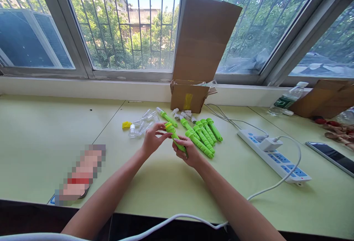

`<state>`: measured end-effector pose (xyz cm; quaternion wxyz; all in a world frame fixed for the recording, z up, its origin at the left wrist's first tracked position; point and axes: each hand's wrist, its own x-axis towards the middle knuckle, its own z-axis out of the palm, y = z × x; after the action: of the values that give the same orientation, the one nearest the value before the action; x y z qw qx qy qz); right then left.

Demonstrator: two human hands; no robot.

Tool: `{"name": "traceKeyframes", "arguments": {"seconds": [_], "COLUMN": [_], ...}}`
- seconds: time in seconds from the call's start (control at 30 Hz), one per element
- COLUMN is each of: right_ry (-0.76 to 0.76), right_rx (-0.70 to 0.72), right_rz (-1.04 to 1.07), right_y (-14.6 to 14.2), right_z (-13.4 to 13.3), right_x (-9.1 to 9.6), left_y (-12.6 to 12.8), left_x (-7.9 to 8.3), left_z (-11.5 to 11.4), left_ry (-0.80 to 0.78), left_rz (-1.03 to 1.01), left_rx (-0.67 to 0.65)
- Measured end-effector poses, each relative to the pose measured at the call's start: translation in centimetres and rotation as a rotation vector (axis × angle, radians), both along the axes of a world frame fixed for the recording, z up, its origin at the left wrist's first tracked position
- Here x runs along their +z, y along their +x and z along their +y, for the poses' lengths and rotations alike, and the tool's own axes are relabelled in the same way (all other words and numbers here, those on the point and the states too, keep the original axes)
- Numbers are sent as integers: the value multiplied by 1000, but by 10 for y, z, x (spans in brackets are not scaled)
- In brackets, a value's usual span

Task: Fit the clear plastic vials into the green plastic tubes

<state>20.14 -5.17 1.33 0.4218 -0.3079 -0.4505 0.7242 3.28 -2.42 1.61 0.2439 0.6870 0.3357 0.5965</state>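
A bright green plastic tube (174,135) with a yellow ring at its collar is held between my two hands, slanting over the table. My right hand (190,152) is wrapped round its lower part. At the collar, the thumb and fingers of my left hand (154,137) pinch the yellow ring (168,124). Several similar green tubes (202,138) with spiral ridges lie just right of my hands. Behind my left hand are several clear plastic caps (132,131), a yellow piece (126,124) and a green tube with a clear end (166,116).
Small white parts (186,115) lie before an open cardboard box (190,95). To the right are a white power strip (273,156) with cables, a phone (330,156) and a water bottle (289,99). A blurred phone-like object (83,171) lies at left.
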Motion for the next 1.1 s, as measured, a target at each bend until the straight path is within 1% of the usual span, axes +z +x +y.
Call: {"name": "traceKeyframes", "arguments": {"seconds": [0.2,0.37,0.5,0.6,0.7,0.8,0.9,1.0,1.1], "right_ry": [-45,-83,-99,-79,-10,79,186,298,349], "right_rx": [-7,42,76,81,76,7,-137,-222,-291], "right_rz": [5,49,40,9,-75,-241,-381,-425,-429], "right_y": [0,4,6,5,2,-4,-11,-15,-15], "right_z": [2,2,3,3,1,-2,-3,-2,-1], "right_x": [-3,-3,-2,1,3,2,-2,-5,-7], "left_y": [0,1,1,-2,-6,-9,-7,-5,-5], "left_x": [0,0,-2,-5,-10,-13,-14,-14,-13], "left_z": [0,0,2,4,5,6,7,6,6], "left_ry": [3,-8,-23,-49,-70,-67,-38,-25,-28], "left_rz": [-5,4,-2,-26,-49,-43,-16,-14,-28], "left_rx": [6,10,13,-3,-23,-24,-4,11,28]}}
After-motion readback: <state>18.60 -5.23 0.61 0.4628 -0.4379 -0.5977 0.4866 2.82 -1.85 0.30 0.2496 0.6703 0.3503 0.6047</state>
